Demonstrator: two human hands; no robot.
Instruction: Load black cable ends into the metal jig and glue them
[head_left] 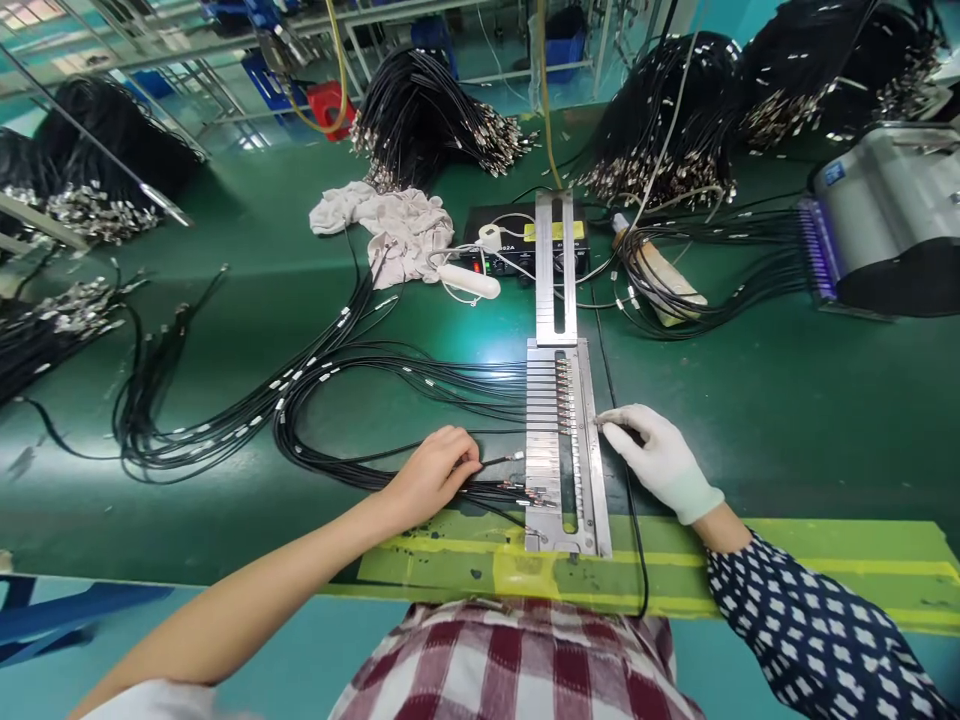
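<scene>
My bare left hand (pixel 435 472) pinches a thin black cable (pixel 491 462) near its metal tip, which points at the left side of a slotted metal fixture (pixel 564 445). Several cables (pixel 420 375) lie side by side in the fixture's upper slots, and more tips gather at its lower left. My right hand (pixel 660 458), in a white glove, rests at the fixture's right edge. Its fingers are pinched together on a small metal piece that I cannot make out.
Bundles of black cables (pixel 427 110) with metal ends are heaped along the back and left of the green table (pixel 787 400). A crumpled cloth (pixel 390 225), a black control box (pixel 517 255) and a grey machine (pixel 889 220) stand behind the fixture. Yellow tape (pixel 825 570) marks the near edge.
</scene>
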